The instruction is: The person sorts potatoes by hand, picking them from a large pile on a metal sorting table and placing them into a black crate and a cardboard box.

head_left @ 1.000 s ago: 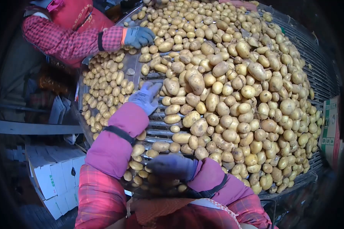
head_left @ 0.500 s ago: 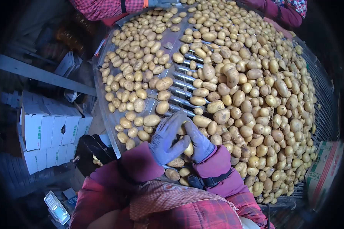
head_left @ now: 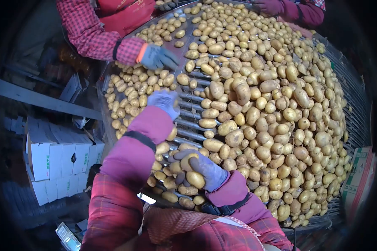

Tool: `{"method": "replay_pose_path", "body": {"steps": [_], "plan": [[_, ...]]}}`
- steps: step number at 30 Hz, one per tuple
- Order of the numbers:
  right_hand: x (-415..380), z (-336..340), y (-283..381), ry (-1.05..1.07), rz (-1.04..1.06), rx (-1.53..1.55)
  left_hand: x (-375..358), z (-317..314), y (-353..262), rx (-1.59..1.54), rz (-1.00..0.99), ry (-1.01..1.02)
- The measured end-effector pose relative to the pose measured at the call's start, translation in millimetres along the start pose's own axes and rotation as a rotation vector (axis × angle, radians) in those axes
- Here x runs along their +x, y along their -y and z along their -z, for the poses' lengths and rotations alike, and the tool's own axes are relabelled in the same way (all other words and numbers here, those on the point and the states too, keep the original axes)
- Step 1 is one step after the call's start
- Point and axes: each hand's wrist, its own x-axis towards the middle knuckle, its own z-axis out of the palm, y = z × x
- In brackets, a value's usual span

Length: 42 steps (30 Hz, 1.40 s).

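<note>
My gloved left hand is stretched forward over the left side of the sorting surface, beside the metal rollers. Its fingers curl downward, and whatever lies within them is mostly hidden. Close to my body, my gloved right hand is closed round potatoes, palm turned up. More potatoes lie on the rollers just left of and below it. A big heap of loose potatoes covers the right side, and smaller ones are spread along the left.
Across the surface, a co-worker's gloved hand reaches over the left potatoes. Another person's sleeve shows at the top right. White cartons are stacked at left, near a metal beam. A printed carton stands at right.
My hands were together near the front; the left has since moved forward, while the right stays near me holding potatoes. A co-worker's arm has come in farther from the top left.
</note>
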Motion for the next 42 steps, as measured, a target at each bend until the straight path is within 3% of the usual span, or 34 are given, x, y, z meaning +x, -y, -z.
{"method": "replay_pose_path", "body": {"steps": [2,6,8,10,12,14,15,16,18,20,22,24,26,27,29,30,32,34,36,38,40,42], "plan": [[-6.0,-21.3,14.2,-0.063,0.006,0.068,6.1,5.4,22.4,-0.506,0.069,-0.232],[-0.1,8.7,2.1,0.032,-0.105,-0.050,28.1,32.1,1.7,-0.337,0.004,-0.158],[-0.3,-0.2,13.7,0.188,0.018,-0.031,51.7,16.7,-8.3,-0.250,-0.004,-0.199],[17.6,14.7,2.4,0.178,0.077,-0.345,71.0,16.0,-17.3,-0.102,0.024,-0.093],[22.7,26.8,-17.2,0.176,0.131,-0.290,78.1,17.9,-15.7,-0.106,0.051,-0.063],[17.5,13.1,-3.8,0.151,0.073,-0.235,85.5,9.6,8.5,-0.518,-0.048,-0.211],[17.8,13.5,-3.4,0.157,0.041,-0.198,76.8,12.1,15.6,-0.900,-0.041,-0.152],[18.1,13.8,-3.1,0.162,0.008,-0.162,54.3,27.4,17.1,-0.896,-0.035,-0.157],[3.9,7.0,6.1,0.064,-0.018,-0.187,9.1,45.1,21.9,-2.055,0.096,0.114],[9.3,11.4,-2.3,0.100,0.014,-0.036,-20.7,35.1,35.3,-2.063,0.061,-0.011],[3.7,5.6,-7.3,-0.021,0.068,-0.061,-47.1,35.5,39.1,-2.076,0.040,-0.140],[5.6,5.2,-11.7,-0.067,0.104,-0.064,-75.7,52.7,26.0,-2.293,0.050,-0.195],[7.9,16.5,-14.8,-0.019,0.089,-0.150,-85.1,16.1,44.9,-2.597,-0.502,0.069],[7.2,12.0,-14.5,-0.006,0.115,-0.163,-93.5,-0.5,48.6,-2.450,-0.170,-0.073],[8.0,7.9,-17.8,-0.041,0.132,-0.217,-126.8,-2.0,52.8,-2.171,0.014,-0.270],[8.3,8.4,-20.9,-0.048,0.144,-0.247,-138.4,-13.2,56.9,-2.188,0.040,-0.288],[9.6,5.5,-21.3,-0.069,0.149,-0.327,-154.1,-30.9,61.2,-2.817,0.122,-0.078],[6.1,-9.9,-17.6,-0.175,0.101,-0.438,-175.7,-36.9,62.2,-2.804,0.174,-0.016],[9.7,-9.8,-23.6,-0.284,0.056,-0.443,-190.9,-49.8,59.1,-2.816,0.094,-0.131],[9.6,-13.3,-26.6,-0.249,0.085,-0.477,-213.3,-42.8,58.0,-2.804,0.131,-0.153],[10.4,-5.4,-28.1,-0.247,0.087,-0.510,-234.8,-32.4,58.0,-2.357,0.261,0.008],[5.0,-2.9,-29.0,-0.103,0.169,-0.394,-250.8,-42.3,50.3,-2.313,0.274,-0.001]]}}
